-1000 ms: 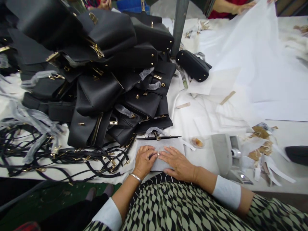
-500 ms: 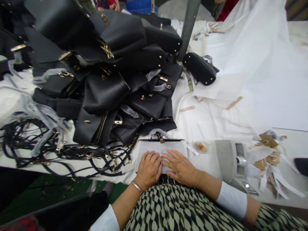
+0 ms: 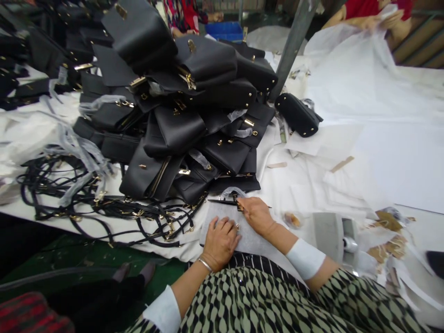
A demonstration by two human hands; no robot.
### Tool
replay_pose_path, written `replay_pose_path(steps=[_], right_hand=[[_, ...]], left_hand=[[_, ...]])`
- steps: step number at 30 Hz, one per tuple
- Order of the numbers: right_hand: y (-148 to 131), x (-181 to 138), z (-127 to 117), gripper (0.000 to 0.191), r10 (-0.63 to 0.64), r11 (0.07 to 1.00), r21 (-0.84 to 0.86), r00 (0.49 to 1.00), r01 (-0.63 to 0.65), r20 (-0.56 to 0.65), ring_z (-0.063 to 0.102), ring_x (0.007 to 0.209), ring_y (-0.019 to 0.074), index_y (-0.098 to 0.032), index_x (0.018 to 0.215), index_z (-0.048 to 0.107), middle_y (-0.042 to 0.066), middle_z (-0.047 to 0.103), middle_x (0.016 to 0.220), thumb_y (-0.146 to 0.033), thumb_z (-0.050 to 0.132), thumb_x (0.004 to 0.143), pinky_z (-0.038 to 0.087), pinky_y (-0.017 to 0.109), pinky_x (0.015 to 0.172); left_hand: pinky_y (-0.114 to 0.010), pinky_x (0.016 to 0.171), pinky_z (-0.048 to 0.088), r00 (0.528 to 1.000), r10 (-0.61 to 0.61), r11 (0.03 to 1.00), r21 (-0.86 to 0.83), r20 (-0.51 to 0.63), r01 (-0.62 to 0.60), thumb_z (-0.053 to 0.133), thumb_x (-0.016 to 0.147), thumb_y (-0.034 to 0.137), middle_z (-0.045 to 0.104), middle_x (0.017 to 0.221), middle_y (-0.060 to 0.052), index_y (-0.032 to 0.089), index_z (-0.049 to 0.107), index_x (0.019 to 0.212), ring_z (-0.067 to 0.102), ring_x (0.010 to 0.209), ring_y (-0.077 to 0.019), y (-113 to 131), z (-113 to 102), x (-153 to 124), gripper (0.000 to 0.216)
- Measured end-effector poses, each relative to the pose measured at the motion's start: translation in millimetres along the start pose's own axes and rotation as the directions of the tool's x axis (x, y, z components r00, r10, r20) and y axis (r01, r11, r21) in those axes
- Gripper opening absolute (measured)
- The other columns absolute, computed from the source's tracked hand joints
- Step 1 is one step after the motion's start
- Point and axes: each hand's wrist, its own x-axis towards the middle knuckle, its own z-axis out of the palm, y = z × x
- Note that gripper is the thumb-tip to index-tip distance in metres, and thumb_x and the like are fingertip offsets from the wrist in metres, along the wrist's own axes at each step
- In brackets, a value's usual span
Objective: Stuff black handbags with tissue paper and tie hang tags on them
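A handbag lies in front of me, its front covered by a thin grey sheet. Through the sheet pokes a small gold lock post. My left hand rests on the sheet just left of this post, fingers laid out flat. At the far side of the bag, my right hand grips the black flap at its gold clasp; the fingers partly hide the clasp. Behind the flap arches the bag's handle, wrapped in clear plastic.
Black handbags are piled high beyond my hands. Tangled black straps with gold hooks lie to the left. A tape dispenser and paper scraps sit at right. A metal post rises behind; a co-worker's hands hold white sheeting.
My right hand has left the grey sheet and moved forward to the flap, closing on its clasp. My left hand stays flat on the sheet. The view has shifted.
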Motion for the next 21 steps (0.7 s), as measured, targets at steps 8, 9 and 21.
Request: replay_pose_path(steps=[8, 9, 21], right_hand=[[-5, -44, 21, 0.041, -0.151, 0.988, -0.042, 0.988, 0.151, -0.015, 0.046, 0.122, 0.0280, -0.016, 0.128, 0.056, 0.013, 0.053, 0.134, -0.014, 0.044, 0.089, 0.037, 0.048, 0.104], [-5, -48, 21, 0.043, -0.157, 0.987, -0.027, 0.988, 0.157, 0.002, 0.044, 0.125, 0.0289, -0.016, 0.130, 0.054, 0.014, 0.049, 0.137, -0.015, 0.047, 0.087, 0.036, 0.049, 0.106], [-1, -47, 11, 0.040, -0.060, 0.988, 0.151, 0.977, 0.029, 0.204, 0.042, 0.126, 0.0295, -0.024, 0.127, 0.058, 0.008, 0.045, 0.142, -0.038, 0.058, 0.089, 0.035, 0.049, 0.106]], left_hand=[[-0.048, 0.105, 0.029, 0.999, -0.024, 0.996, -0.087, -0.041, 0.021, 0.054, 0.090, 0.032, 0.063, 0.116, -0.004, 0.021, 0.061, 0.109, 0.048, 0.116, -0.0250, -5, 1, -3, 0.023], [-0.048, 0.105, 0.030, 0.999, -0.021, 0.996, -0.086, -0.048, 0.017, 0.054, 0.090, 0.032, 0.063, 0.115, -0.005, 0.020, 0.061, 0.108, 0.049, 0.115, -0.0252, -5, 1, -3, 0.022], [-0.049, 0.103, 0.034, 0.993, 0.042, 0.994, -0.096, -0.107, -0.052, 0.051, 0.088, 0.024, 0.064, 0.113, -0.007, 0.016, 0.061, 0.109, 0.050, 0.113, -0.0263, -5, 2, -6, 0.024]])
